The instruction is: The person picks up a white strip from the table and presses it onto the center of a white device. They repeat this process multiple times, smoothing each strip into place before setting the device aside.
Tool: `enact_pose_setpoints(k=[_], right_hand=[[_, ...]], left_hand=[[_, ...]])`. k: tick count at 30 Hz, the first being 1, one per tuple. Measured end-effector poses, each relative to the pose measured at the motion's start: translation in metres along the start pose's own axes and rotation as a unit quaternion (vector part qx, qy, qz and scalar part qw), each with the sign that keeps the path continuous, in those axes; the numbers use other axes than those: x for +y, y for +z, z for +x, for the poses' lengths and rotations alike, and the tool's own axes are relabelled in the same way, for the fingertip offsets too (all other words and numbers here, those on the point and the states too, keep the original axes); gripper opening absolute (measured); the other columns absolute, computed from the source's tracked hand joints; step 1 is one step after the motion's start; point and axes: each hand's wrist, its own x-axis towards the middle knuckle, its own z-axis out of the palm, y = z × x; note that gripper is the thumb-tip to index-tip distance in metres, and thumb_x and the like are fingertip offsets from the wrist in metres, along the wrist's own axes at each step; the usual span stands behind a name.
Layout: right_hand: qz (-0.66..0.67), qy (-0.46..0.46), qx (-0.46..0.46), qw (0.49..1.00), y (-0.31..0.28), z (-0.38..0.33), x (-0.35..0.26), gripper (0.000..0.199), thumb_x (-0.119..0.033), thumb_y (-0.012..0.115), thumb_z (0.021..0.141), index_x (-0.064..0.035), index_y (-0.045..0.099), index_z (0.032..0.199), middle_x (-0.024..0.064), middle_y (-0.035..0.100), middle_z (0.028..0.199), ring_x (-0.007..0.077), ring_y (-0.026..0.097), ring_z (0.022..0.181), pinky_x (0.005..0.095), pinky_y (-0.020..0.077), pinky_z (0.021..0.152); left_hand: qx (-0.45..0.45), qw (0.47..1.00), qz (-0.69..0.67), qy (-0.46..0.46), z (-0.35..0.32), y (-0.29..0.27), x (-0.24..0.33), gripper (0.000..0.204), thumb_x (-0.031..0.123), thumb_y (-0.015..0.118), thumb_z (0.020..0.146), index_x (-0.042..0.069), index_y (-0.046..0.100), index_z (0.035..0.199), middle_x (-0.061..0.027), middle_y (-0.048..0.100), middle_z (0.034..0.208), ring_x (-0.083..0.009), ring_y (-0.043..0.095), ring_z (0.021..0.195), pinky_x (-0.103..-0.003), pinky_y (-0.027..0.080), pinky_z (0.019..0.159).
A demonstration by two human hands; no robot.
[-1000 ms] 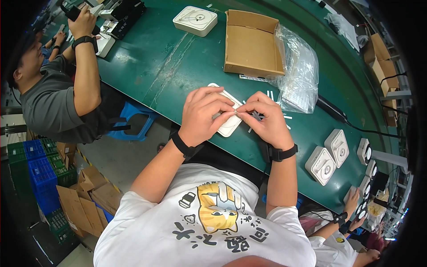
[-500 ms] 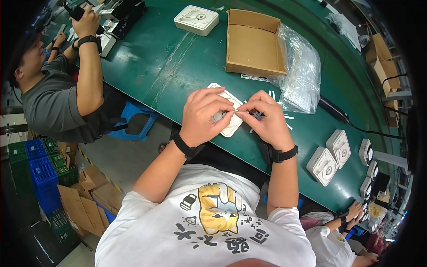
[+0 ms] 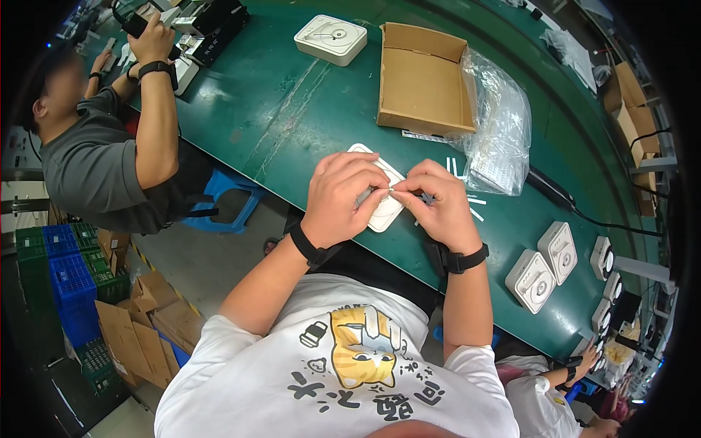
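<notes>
My left hand (image 3: pixel 342 196) and right hand (image 3: pixel 437 204) pinch a thin white strip (image 3: pixel 385 191) together over the flat white rounded plastic device (image 3: pixel 382 210) on the green table (image 3: pixel 277 109).

One open cardboard box (image 3: pixel 422 80), one clear plastic bag (image 3: pixel 498 124), six white square units: one under hands (image 3: pixel 381 210), one far (image 3: pixel 330 40), four at right (image 3: pixel 531 279).

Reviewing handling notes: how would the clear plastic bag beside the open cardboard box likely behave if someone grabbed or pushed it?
The clear plastic bag looks thin and crumpled, so it would probably flop and fold, not hold shape. It likely slides easily on the smooth green table. The flat contents showing through might shift inside. It leans against the cardboard box.
</notes>
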Motion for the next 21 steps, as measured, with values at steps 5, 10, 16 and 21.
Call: enact_pose_setpoints(k=[5, 10, 16, 21], right_hand=[[0.038, 0.023, -0.008, 0.999, -0.002, 0.007, 0.002, 0.015, -0.005, 0.096, 0.097, -0.0013, 0.088, 0.109, 0.0085, 0.075, 0.103, 0.0206, 0.073, 0.089, 0.0336, 0.0586, 0.077], [0.051, -0.002, -0.03, 0.998, 0.002, 0.018, -0.004, 0.015, -0.006, 0.096, 0.097, -0.0004, 0.087, 0.107, 0.0092, 0.075, 0.101, 0.0223, 0.072, 0.09, 0.0348, 0.0571, 0.078], [0.027, 0.022, 0.013, 0.999, 0.005, -0.002, 0.012, 0.015, -0.001, 0.096, 0.095, 0.0029, 0.083, 0.103, 0.0088, 0.07, 0.097, 0.0218, 0.067, 0.089, 0.0347, 0.0526, 0.078], [0.033, 0.048, -0.01, 0.998, -0.003, -0.002, -0.001, 0.015, 0.0, 0.094, 0.096, 0.0012, 0.084, 0.107, 0.007, 0.067, 0.102, 0.0193, 0.063, 0.087, 0.0311, 0.0499, 0.078]], left_hand=[[-0.014, 1.0, -0.013, 0.014, 0.007, 0.002, -0.007, 0.01, 0.014, 0.089, 0.097, 0.015, 0.081, 0.104, 0.0027, 0.085, 0.114, -0.028, 0.079, 0.132, -0.052, 0.051, 0.113], [-0.019, 1.0, -0.007, 0.016, 0.004, -0.011, -0.004, 0.01, 0.015, 0.089, 0.099, 0.015, 0.082, 0.105, 0.0006, 0.087, 0.113, -0.0286, 0.08, 0.13, -0.051, 0.053, 0.112], [0.008, 1.0, -0.026, -0.013, -0.003, 0.012, -0.007, 0.009, 0.022, 0.085, 0.104, 0.018, 0.078, 0.104, -0.0013, 0.084, 0.118, -0.0269, 0.079, 0.132, -0.052, 0.052, 0.115], [0.008, 0.999, -0.032, -0.025, -0.01, 0.009, 0.002, 0.01, 0.024, 0.084, 0.105, 0.018, 0.075, 0.105, 0.0014, 0.081, 0.12, -0.0245, 0.076, 0.137, -0.051, 0.046, 0.123]])
